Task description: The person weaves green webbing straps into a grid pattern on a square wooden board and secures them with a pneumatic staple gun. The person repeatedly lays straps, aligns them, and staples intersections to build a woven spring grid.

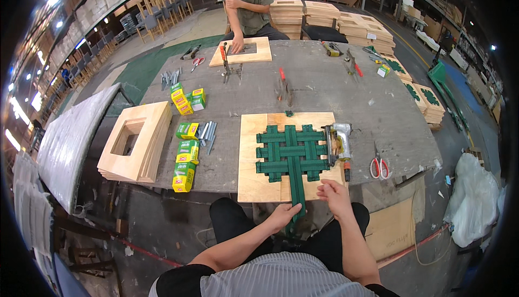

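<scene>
A square plywood frame [248,189] lies at the table's near edge, with woven dark green webbing straps [273,151] across its middle. One long strap [295,186] runs down over the near edge, and my left hand [284,216] grips it between thumb and fingers. My right hand [335,198] hovers by the frame's near right corner, fingers loosely bent and apart; I see nothing in them. Just beyond it, a silver staple gun [341,137] rests along the frame's right side. A small scrap of green webbing [289,113] sits at the far edge.
Cut plywood frames [157,124] are stacked at left, beside yellow-green boxes [185,175] and staple strips [208,132]. Red-handled scissors [379,168] lie at right, pliers [282,80] farther back. Across the grey table [227,94], a co-worker [251,5] touches another frame [259,53].
</scene>
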### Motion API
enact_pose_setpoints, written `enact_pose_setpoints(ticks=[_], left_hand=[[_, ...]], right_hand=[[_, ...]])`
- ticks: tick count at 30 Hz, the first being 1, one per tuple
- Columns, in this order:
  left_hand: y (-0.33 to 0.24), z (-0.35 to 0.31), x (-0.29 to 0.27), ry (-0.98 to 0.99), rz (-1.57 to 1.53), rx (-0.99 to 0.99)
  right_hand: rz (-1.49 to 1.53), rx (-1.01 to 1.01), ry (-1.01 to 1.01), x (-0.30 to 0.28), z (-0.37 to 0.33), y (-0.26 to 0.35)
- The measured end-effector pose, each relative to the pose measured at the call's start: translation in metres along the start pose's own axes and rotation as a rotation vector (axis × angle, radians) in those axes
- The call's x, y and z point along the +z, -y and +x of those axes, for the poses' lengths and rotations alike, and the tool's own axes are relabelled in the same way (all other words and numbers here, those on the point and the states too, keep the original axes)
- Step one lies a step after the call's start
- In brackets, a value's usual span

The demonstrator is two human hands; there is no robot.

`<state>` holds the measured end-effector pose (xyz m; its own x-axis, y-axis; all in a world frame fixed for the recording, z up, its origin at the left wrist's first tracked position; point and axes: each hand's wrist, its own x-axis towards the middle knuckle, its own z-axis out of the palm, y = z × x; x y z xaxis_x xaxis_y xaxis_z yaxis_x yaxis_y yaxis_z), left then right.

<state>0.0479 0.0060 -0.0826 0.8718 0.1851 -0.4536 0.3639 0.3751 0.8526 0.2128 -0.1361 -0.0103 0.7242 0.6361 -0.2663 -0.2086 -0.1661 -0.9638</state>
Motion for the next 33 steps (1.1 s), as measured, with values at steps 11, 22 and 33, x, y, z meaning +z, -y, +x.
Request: enact_pose_setpoints(ticks=[11,22,33], left_hand=[[0.013,-0.093,0.019,0.279,-0.003,0.002],[-0.077,-0.046,-0.028,-0.326,1.501,0.689],[-0.075,0.011,-0.039,-0.033,1.638,0.823]], right_hand=[[0.725,0.55,0.266,0.084,0.03,-0.006],[0.353,0.47,0.091,0.092,0.034,-0.024],[0.249,0.278,-0.079,0.109,-0.012,-0.053]])
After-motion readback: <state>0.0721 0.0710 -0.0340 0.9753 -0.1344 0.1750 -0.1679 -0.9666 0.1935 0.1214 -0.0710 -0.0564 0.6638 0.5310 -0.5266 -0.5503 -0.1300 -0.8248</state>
